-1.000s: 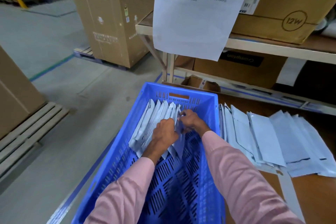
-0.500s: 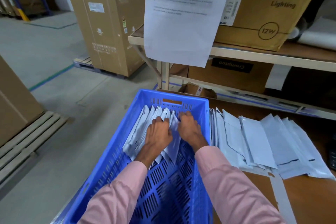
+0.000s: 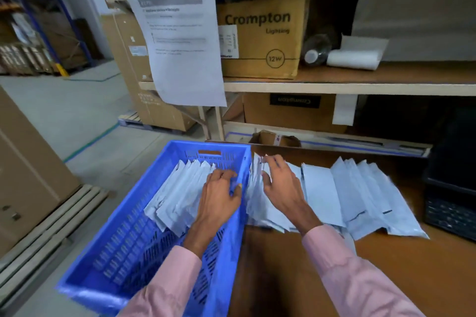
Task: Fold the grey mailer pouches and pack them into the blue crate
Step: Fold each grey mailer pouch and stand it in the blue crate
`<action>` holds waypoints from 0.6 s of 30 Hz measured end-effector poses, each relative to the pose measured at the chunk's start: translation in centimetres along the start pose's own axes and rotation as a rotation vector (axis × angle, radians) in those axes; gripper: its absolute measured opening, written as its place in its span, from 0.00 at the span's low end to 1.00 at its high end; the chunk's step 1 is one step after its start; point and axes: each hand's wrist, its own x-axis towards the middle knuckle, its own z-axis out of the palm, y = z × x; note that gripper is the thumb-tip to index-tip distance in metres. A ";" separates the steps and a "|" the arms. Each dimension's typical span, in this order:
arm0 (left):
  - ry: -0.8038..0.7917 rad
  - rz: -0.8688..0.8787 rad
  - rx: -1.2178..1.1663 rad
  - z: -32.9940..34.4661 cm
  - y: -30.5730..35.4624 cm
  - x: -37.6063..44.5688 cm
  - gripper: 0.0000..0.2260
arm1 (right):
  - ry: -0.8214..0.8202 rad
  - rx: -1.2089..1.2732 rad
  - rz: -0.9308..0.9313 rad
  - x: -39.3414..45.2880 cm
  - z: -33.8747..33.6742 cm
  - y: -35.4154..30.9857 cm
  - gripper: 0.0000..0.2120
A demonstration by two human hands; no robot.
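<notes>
2 relaxed hands, left hand [image 3: 219,195] in blue crate [image 3: 123,216], right hand [image 3: 279,185] on pouches [image 3: 355,195], brown table [image 3: 296,273], shelving [image 3: 334,86]

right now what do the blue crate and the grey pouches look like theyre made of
Blue crate: likely moulded plastic, slightly glossy, with slotted vent walls. Grey pouches: seemingly thin plastic film, smooth with a faint sheen, creasing softly; could be coated paper.

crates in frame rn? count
2. The blue crate sits at left, partly filled with pouches, with the left hand inside it. A dark crate sits at the right edge, cut off by the frame. Others may be out of view.
</notes>
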 end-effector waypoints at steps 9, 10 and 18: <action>-0.069 -0.021 -0.076 6.8 10.0 -3.8 0.15 | -0.053 0.073 0.103 -6.9 -4.1 9.0 0.18; -0.106 -0.021 -0.062 7.8 10.8 -4.1 0.15 | -0.059 0.071 0.110 -7.3 -4.4 9.7 0.18; -0.295 -0.047 -0.129 15.1 15.8 -4.2 0.16 | -0.085 0.025 0.235 -9.7 -5.3 15.3 0.19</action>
